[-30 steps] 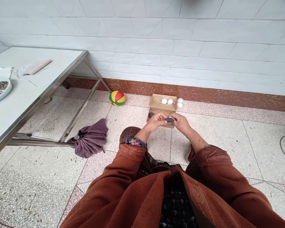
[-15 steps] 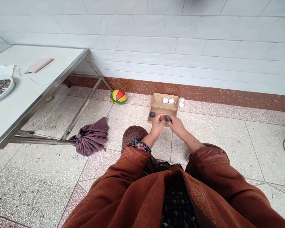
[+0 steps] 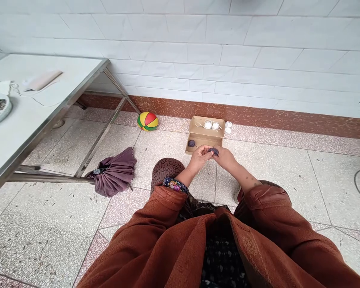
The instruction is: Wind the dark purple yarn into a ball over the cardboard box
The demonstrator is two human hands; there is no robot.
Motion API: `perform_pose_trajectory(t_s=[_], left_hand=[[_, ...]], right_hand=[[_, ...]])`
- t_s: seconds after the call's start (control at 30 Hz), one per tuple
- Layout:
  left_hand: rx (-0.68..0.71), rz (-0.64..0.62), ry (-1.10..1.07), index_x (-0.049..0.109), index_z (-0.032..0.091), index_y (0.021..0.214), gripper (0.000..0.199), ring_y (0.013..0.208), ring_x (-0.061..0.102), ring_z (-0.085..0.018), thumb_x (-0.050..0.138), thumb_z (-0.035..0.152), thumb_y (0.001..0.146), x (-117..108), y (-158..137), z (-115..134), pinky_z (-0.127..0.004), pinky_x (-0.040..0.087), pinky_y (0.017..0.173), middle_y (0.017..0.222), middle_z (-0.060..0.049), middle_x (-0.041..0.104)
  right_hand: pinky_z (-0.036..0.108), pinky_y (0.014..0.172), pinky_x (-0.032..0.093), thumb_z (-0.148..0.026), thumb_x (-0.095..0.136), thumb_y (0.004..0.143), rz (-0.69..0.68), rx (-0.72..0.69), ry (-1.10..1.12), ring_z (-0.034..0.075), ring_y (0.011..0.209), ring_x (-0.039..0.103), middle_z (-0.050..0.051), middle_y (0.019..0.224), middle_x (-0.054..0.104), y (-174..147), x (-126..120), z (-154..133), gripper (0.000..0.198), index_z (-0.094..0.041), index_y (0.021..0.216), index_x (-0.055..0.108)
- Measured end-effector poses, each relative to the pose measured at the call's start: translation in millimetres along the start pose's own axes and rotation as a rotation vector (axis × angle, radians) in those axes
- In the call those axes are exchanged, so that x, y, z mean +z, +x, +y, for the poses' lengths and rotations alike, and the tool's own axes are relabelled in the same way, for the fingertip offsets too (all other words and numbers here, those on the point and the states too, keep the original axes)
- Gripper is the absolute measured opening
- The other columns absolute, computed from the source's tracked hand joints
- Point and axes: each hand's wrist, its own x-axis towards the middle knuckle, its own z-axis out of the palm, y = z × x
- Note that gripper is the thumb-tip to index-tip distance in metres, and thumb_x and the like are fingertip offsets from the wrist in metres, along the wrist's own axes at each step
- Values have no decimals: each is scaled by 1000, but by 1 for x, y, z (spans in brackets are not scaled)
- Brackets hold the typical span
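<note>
Between my two hands is a small dark purple-grey piece of yarn work [image 3: 213, 151]; whether it is knitted or crocheted is too small to tell. My left hand [image 3: 199, 157] pinches its left side, fingers closed. My right hand [image 3: 225, 156] is closed around its right side. Any hook or needle is hidden by the fingers. Just beyond them lies an open cardboard box [image 3: 206, 130]. A dark ball of yarn [image 3: 191, 143] rests in its near part, with a strand leading toward my hands. White yarn balls [image 3: 211, 125] sit in the far part.
More white balls [image 3: 228, 127] lie right of the box by the wall. A colourful ball [image 3: 147, 121] and a folded purple umbrella [image 3: 115, 172] are on the floor at left. A metal-framed table [image 3: 75, 76] carries a dish [image 3: 6, 112] and a pinkish roll [image 3: 45, 81].
The dark yarn piece has turned and shifted slightly down between my fingers. My right fingers have closed further over it. The whole view has moved a little.
</note>
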Motion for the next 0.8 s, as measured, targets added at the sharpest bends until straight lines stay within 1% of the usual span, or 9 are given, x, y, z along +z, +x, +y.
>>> perform_pose_trajectory(t_s=[0.13,0.27,0.37,0.47,0.53,0.6,0.67,0.73,0.8], left_hand=[[-18,-8,-78,65,16,89,43,70,57,-10,91,41,66,0,1,1,-25,48,69,79,1,67],[-62,70,-208,61,17,88,45,73,60,-10,92,40,64,0,3,0,-26,49,73,79,2,67],[-71,124,-270,58,18,89,46,75,62,-11,92,37,65,-1,5,-2,-28,49,76,81,1,68],[-56,180,-232,56,18,86,44,73,61,-10,91,35,66,-2,6,-4,-27,47,75,79,3,67],[-38,196,-140,57,18,84,42,71,58,-9,91,31,63,-3,7,-3,-25,45,73,76,4,65],[-28,136,-43,59,18,82,41,69,56,-8,92,30,62,-3,6,-1,-24,43,70,74,5,65],[-38,6,-3,63,17,84,40,69,57,-8,92,34,63,-3,5,2,-24,42,68,76,3,67],[-57,-108,-26,66,16,88,41,70,59,-10,91,39,66,-2,3,6,-24,44,68,80,1,70],[-72,-153,-89,67,16,93,44,73,62,-11,91,42,67,-1,1,9,-26,46,70,84,-1,72]], right_hand=[[28,72,46,-22,55,100,-33,-65,45,24,92,72,9,102,79,2,0,3,20,-19,113,70],[29,77,49,-25,52,105,-51,-142,-12,24,96,73,11,109,79,-2,1,8,25,-18,121,70],[30,78,50,-25,53,105,-44,-270,-90,24,96,73,12,112,78,-10,1,12,23,-18,119,70],[29,79,50,-26,54,105,10,-432,-72,23,96,72,10,112,76,-17,-2,15,21,-21,117,71],[29,81,50,-29,54,106,62,-491,-16,22,95,71,9,107,75,-18,-7,17,21,-23,113,72],[30,82,50,-33,53,106,115,-478,40,22,94,69,8,103,74,-15,-14,19,22,-23,108,73],[30,82,50,-33,53,106,164,-415,90,22,94,68,8,101,73,-10,-20,21,23,-23,104,74],[30,82,49,-32,54,105,198,-354,132,22,95,67,8,101,73,-4,-24,24,22,-23,100,74],[30,83,49,-30,54,104,208,-316,165,22,94,66,7,99,73,0,-23,26,21,-22,98,72]])
